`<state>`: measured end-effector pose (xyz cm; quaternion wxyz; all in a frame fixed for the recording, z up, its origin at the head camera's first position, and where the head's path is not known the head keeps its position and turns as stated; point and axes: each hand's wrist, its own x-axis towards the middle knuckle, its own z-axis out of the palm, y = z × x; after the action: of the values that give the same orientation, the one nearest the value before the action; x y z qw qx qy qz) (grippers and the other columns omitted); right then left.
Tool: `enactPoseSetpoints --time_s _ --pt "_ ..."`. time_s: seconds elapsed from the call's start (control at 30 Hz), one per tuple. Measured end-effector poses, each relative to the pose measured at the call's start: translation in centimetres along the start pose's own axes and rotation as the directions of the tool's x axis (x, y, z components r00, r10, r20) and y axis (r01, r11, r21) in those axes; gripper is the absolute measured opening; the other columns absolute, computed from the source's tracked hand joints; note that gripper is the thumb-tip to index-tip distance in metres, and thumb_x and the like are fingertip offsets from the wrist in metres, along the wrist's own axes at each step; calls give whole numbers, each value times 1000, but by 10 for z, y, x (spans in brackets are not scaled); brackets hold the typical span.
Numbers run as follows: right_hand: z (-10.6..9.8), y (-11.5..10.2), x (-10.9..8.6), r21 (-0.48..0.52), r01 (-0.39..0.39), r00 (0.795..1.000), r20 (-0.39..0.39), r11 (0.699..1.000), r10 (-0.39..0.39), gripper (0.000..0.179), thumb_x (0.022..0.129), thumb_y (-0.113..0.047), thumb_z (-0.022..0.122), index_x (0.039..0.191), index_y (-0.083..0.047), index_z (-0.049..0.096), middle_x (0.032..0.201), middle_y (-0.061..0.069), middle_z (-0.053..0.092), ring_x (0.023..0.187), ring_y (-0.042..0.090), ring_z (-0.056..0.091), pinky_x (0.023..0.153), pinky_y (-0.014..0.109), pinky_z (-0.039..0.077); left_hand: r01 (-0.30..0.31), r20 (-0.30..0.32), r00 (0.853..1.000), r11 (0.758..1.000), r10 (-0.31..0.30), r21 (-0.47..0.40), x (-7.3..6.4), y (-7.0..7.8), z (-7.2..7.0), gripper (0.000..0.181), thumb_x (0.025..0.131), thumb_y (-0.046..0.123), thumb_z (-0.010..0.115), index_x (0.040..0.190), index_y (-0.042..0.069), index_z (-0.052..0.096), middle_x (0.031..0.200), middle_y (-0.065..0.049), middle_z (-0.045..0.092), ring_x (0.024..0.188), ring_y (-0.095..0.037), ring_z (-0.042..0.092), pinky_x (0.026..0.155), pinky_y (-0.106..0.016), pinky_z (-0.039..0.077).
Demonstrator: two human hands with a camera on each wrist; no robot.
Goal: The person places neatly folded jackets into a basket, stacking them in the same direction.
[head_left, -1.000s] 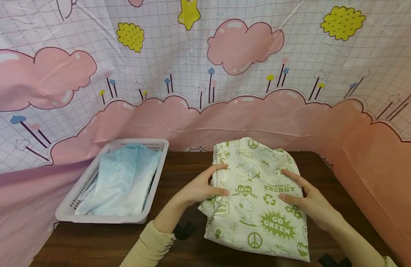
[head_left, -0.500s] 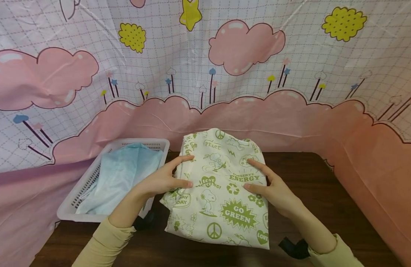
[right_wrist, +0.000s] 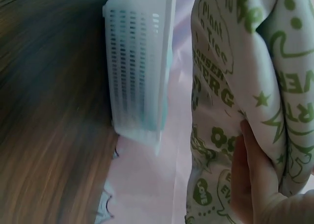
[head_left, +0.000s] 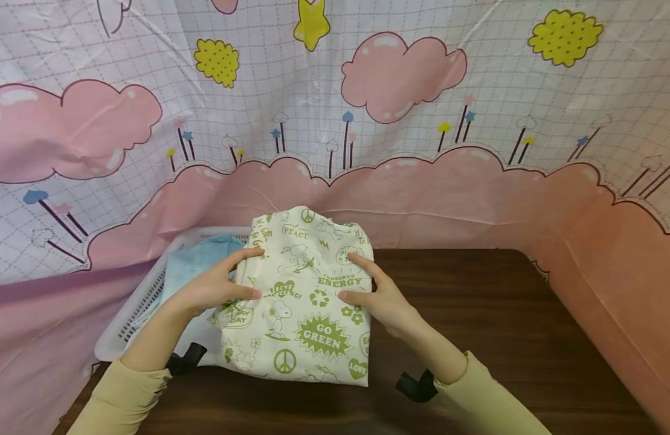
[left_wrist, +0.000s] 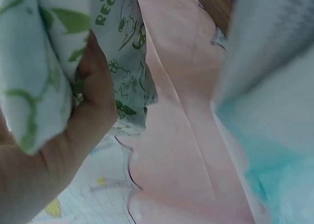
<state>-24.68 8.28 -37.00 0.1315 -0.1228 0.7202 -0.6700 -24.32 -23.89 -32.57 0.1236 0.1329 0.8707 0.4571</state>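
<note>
A folded white cloth with green print (head_left: 313,302) is held up between both hands, partly in front of the basket. My left hand (head_left: 212,290) grips its left edge, thumb and a finger on the front face and the rest hidden behind. On the opposite edge, my right hand (head_left: 386,302) grips it the same way. In the right wrist view, the cloth's folded layers (right_wrist: 221,101) lie within the right hand's grasp. Behind and left stands a white plastic basket (head_left: 114,338) with a light-blue cloth (head_left: 196,260) in it, partly covered by the printed cloth and left arm.
The dark wooden table (head_left: 476,326) spreads under the hands and to the right. A pink and white patterned curtain (head_left: 421,193) hangs along the back and both sides. Black bands (head_left: 418,386) show near the sleeves.
Both hands have carried the printed cloth leftward from the right half of the table, until it overlaps the basket in the head view. The basket has stayed in place.
</note>
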Motion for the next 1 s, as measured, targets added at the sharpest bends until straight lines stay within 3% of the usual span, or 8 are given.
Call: enactPoseSetpoints --time_s 0.07,0.17,0.27,0.37,0.53,0.6,0.73,1.0 --pt "10 -1 7 15 1 1000 -7 1000 -1 74 88 -6 71 150 -28 37 158 9 20 91 26 65 76 36 54 12 -19 1000 1000 -12 6 -4 -5 -8 82 87 17 75 155 19 29 159 -26 6 94 -39 49 54 -33 40" --pt "25 -4 18 3 23 1000 -14 1000 -23 74 87 -8 72 150 -27 39 158 7 20 108 29 58 81 37 52 29 -43 999 1000 -29 12 -8 -11 -19 82 87 14 73 155 18 28 158 -30 5 52 -22 32 46 -28 35" --pt "40 -7 30 -25 54 998 -11 998 -54 74 87 -10 73 150 -26 39 160 6 19 123 31 45 87 37 49 39 -69 997 999 -37 20 -13 -15 -31 82 87 10 72 155 16 27 157 -33 3 44 -10 23 42 -27 32" --pt "56 -9 44 -16 61 998 6 998 -61 74 87 -9 73 151 -24 38 157 9 25 117 31 51 85 36 50 68 -97 993 997 -64 42 -18 -21 -44 83 87 8 71 156 14 26 156 -35 0 43 -9 25 41 -28 32" --pt "84 -11 64 11 53 999 12 999 -53 75 86 -7 74 150 -26 39 149 12 37 94 22 62 78 32 52 136 -122 985 986 -124 95 -17 -32 -67 86 85 6 72 156 9 24 155 -37 -3 70 -28 48 59 -33 44" --pt "95 -9 73 11 60 998 8 998 -60 75 86 -7 74 150 -28 40 148 11 39 94 22 62 77 32 52 158 -132 981 979 -141 129 -15 -38 -75 87 83 6 74 155 6 25 155 -37 -2 95 -38 47 70 -36 45" --pt "116 -3 89 -19 63 998 -16 998 -63 76 85 -8 75 149 -29 40 151 8 38 112 25 56 83 35 51 192 -129 976 972 -175 137 -10 -52 -90 90 80 2 74 154 2 23 154 -39 -3 117 -48 38 75 -38 46" --pt "154 3 113 -52 6 998 -63 999 -9 76 84 -7 76 149 -29 42 152 6 39 124 28 50 87 40 49 216 -107 973 971 -205 103 -8 -85 -116 87 79 -4 69 151 -5 21 151 -42 -9 99 -41 49 68 -33 47"
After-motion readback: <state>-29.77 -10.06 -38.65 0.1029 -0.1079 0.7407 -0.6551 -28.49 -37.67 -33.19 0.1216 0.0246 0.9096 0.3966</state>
